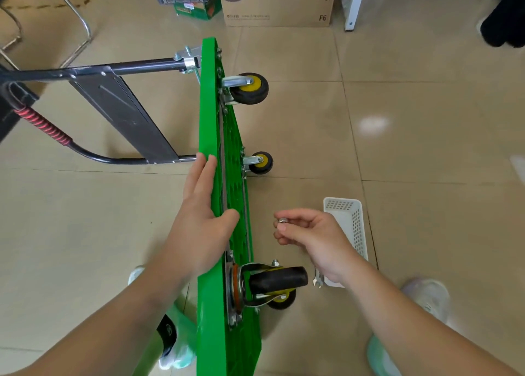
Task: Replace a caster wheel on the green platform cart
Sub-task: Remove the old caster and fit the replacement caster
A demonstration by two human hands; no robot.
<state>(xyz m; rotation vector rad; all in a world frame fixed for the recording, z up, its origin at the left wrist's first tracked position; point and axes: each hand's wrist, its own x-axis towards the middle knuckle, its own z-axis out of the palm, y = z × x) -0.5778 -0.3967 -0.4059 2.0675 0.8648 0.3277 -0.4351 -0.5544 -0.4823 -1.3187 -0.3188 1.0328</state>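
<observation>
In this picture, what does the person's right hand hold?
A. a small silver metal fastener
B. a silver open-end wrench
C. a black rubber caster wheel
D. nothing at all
A: the fingers of the right hand pinch a small silver metal fastener, while the silver open-end wrench lies on the floor beside the white perforated plastic basket.
</observation>
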